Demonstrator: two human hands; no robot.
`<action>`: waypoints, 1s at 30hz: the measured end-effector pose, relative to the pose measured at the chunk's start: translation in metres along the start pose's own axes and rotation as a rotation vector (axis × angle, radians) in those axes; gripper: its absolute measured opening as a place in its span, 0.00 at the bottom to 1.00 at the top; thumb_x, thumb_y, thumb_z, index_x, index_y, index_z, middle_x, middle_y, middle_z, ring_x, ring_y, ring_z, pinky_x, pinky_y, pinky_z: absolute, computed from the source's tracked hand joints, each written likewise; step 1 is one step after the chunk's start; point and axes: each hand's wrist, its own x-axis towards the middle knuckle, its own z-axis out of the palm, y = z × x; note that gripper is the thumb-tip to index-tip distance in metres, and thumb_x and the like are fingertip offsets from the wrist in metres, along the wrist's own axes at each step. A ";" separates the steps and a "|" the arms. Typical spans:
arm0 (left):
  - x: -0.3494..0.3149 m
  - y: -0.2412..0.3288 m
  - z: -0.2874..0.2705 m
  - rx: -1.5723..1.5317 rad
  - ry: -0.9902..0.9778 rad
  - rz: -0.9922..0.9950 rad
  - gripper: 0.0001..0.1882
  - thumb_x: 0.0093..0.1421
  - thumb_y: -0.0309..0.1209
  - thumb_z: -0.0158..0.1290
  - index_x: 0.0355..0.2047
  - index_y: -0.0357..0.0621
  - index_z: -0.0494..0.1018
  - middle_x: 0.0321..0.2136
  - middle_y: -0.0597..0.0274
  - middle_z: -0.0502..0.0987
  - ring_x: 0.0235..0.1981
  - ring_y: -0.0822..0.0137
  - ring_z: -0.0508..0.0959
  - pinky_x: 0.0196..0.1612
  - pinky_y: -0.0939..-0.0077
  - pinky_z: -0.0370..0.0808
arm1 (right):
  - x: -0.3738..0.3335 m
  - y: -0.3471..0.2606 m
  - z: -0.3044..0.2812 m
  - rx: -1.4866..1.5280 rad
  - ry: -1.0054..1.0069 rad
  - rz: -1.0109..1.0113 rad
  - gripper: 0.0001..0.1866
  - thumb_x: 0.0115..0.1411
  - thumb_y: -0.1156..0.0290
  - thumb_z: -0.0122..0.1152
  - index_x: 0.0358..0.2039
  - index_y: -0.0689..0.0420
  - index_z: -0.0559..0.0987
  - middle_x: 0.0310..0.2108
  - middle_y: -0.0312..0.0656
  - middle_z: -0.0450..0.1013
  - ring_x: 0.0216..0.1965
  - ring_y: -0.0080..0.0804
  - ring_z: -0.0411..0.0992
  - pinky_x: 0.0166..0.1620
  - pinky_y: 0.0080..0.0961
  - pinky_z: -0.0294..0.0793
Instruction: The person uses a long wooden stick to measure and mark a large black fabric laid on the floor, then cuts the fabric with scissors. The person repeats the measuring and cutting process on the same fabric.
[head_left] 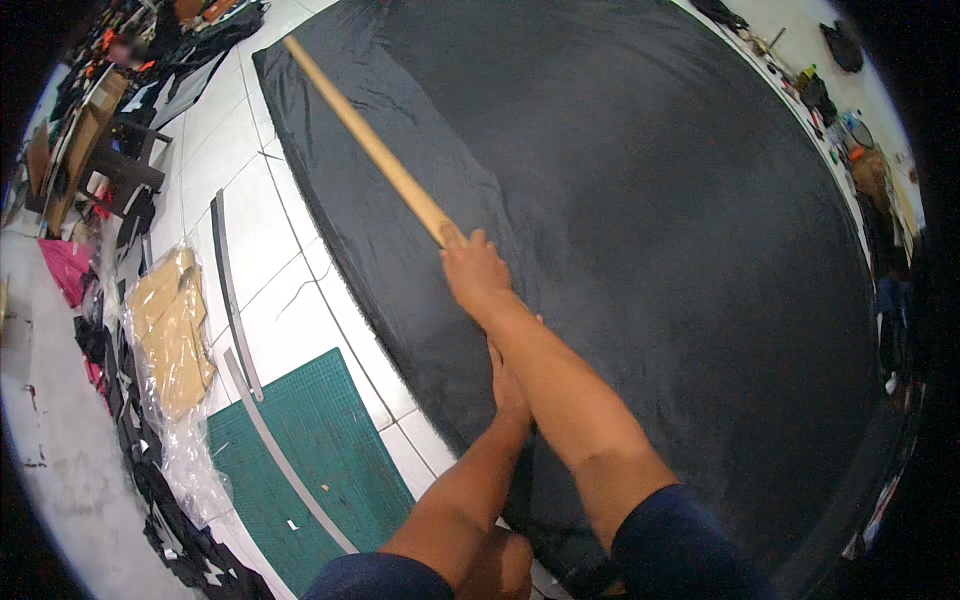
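A large sheet of dark grey-black fabric (680,200) is spread over the floor, with some wrinkles along its left part. A long, light tan pole (370,145), like a wooden stick, slants across the fabric towards the far left. My right hand (475,270) is closed around the near end of this pole. Lower down, my left hand (508,380) is over the fabric, beneath my right forearm. That forearm hides most of the left fingers, so what they hold, if anything, does not show.
A green cutting mat (320,440) lies on white tiles at the left, with long grey metal rulers (280,460) on and beside it. Near them is tan material in clear plastic (170,330). A dark stool (125,165) stands far left. Assorted clutter (865,165) lines the right wall.
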 end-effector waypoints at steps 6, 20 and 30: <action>0.010 -0.005 0.013 -0.531 -0.165 -0.421 0.36 0.65 0.50 0.45 0.69 0.47 0.55 0.71 0.52 0.51 0.72 0.49 0.47 0.71 0.43 0.39 | 0.060 -0.034 -0.016 0.109 -0.064 -0.135 0.25 0.70 0.58 0.48 0.66 0.42 0.63 0.45 0.54 0.66 0.47 0.52 0.72 0.46 0.48 0.78; 0.021 0.035 -0.034 0.304 -0.158 -0.183 0.43 0.54 0.53 0.56 0.66 0.45 0.61 0.69 0.40 0.51 0.71 0.39 0.48 0.70 0.39 0.42 | 0.038 0.334 -0.192 -0.248 0.196 0.239 0.24 0.68 0.55 0.50 0.64 0.39 0.67 0.43 0.53 0.68 0.45 0.54 0.70 0.44 0.49 0.74; 0.024 0.033 -0.022 0.262 -0.133 -0.095 0.42 0.54 0.54 0.55 0.65 0.46 0.63 0.69 0.39 0.52 0.70 0.38 0.51 0.69 0.37 0.46 | 0.221 0.499 -0.389 -0.429 0.404 0.300 0.25 0.71 0.54 0.42 0.67 0.39 0.63 0.48 0.69 0.71 0.51 0.67 0.70 0.53 0.52 0.71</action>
